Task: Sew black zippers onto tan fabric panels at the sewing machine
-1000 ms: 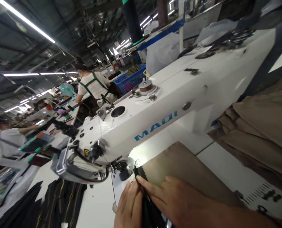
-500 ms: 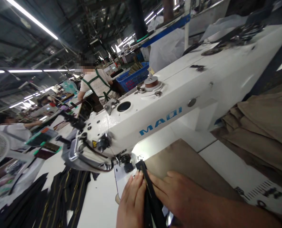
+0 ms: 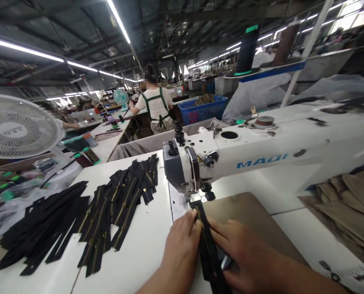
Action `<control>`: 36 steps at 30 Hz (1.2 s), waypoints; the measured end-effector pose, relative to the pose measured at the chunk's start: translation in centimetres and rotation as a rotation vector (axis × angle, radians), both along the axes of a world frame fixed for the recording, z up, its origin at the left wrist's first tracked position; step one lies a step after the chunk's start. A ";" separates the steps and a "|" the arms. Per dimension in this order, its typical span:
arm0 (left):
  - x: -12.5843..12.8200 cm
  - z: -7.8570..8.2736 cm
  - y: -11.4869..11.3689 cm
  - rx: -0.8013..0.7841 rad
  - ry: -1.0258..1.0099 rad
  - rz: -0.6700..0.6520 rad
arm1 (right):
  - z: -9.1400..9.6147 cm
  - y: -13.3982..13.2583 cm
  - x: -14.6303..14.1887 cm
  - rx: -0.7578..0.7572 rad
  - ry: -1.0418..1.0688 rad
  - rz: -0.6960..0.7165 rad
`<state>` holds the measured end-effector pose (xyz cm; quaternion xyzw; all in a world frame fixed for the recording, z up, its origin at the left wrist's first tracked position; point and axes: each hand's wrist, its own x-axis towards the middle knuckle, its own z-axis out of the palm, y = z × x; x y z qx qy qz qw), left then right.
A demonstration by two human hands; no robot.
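Observation:
A black zipper [image 3: 205, 233] with brass-coloured teeth runs lengthwise up to the needle area of a white sewing machine [image 3: 218, 163]. My left hand [image 3: 182, 245] presses its closed fingers on the zipper's left edge. From the other side, my right hand [image 3: 246, 251] pinches the zipper's right edge, thumb tucked low. Beneath that hand lies a flat brown fabric piece [image 3: 243, 210], its upper edge near the presser foot. A shiny metal piece [image 3: 226, 261] shows partly under my right palm; its kind is hidden.
Several black zippers [image 3: 120, 200] lie spread over the white table [image 3: 145, 232] on the left. A white fan [image 3: 16, 126] stands beyond them. Folded brown fabric [image 3: 347, 200] is piled at right. Past the machine are a co-worker [image 3: 154, 102] and a blue basket [image 3: 200, 110].
My view has levelled and swung left, bringing more of the zipper pile and fan into sight. Both hands stay at the zipper, which still lies by the needle area.

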<state>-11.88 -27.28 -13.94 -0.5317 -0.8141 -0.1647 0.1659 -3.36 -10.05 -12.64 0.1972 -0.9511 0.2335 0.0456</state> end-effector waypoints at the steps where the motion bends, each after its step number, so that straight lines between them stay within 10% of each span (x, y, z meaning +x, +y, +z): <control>1: -0.3 0.0 0.1 -0.002 -0.028 0.012 | -0.1 0.0 -0.4 -0.005 0.014 0.002; 36: -2.5 -0.7 0.3 0.027 0.132 -0.079 | 0.3 -0.1 -2.2 0.016 0.232 -0.004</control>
